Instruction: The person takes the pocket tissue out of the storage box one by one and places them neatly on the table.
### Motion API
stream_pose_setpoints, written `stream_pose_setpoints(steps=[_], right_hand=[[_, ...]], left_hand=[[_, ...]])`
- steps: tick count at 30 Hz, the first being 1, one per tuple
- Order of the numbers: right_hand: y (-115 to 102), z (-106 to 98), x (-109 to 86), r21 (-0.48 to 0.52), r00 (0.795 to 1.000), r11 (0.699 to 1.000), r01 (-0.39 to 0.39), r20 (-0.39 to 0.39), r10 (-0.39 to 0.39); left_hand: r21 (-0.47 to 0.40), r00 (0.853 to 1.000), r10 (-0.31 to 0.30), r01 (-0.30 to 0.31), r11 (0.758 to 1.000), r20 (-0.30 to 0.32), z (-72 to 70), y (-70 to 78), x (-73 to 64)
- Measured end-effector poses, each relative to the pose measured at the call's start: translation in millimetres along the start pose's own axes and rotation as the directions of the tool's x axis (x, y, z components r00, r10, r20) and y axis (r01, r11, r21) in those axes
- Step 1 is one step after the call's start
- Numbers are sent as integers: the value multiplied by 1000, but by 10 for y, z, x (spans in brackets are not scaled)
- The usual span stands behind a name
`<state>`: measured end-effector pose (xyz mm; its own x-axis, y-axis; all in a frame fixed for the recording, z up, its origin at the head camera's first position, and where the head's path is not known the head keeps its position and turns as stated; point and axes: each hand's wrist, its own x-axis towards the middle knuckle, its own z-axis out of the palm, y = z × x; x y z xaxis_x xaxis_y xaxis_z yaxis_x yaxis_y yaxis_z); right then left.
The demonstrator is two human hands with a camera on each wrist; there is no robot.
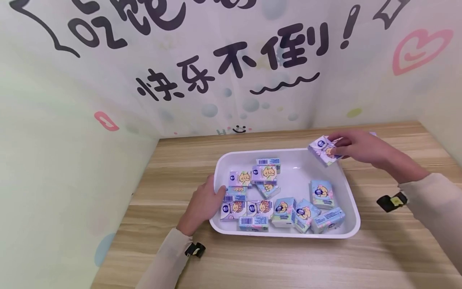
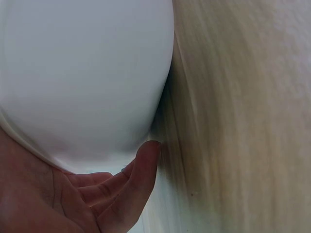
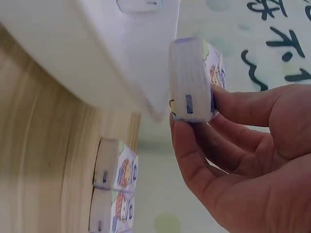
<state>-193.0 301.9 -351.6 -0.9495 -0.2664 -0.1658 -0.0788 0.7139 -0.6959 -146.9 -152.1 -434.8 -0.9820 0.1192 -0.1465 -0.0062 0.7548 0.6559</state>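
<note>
My right hand (image 1: 364, 147) pinches a small purple-and-white tissue pack (image 1: 323, 150) between thumb and fingers, over the far right corner of a white plastic tray (image 1: 288, 233). In the right wrist view, the same pack (image 3: 189, 80) is tilted beside the tray's rim, its plain side facing the camera. At the tray's left side my left hand (image 1: 206, 199) grips the rim, thumb over the edge. Its fingers (image 2: 141, 177) curl against the outer wall in the left wrist view. Inside the tray lie several tissue packs, purple ones (image 1: 260, 208) and blue ones (image 1: 284, 212), mostly left and front.
Two more purple tissue packs (image 3: 116, 165) stand in a row on the wooden table (image 1: 169, 168), right of the tray and largely hidden behind my right hand in the head view. A white printed wall covering (image 1: 202, 116) rises at the table's back edge.
</note>
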Motion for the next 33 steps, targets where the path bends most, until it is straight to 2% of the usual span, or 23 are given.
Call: stream_pose_setpoints(steps=[17,24,31,33], right_hand=[[662,-412,35,100,989,986,-136,-52,141],[952,-541,10,180,977,972,-150,-121,173],[1207,-614,-79,260,940,952,-160,-256,228],[1263,-630,-111,267,930,948,-174,-272,247]], left_hand=[[-9,1000,-8,8,1000,6,-8,4,1],[-8,1000,-15,15,1000,11,-10,8,0],[-8,1000,-17,17,1000,10,-16,14,6],[-9,1000,-17,17,1000,9,-18,15,9]])
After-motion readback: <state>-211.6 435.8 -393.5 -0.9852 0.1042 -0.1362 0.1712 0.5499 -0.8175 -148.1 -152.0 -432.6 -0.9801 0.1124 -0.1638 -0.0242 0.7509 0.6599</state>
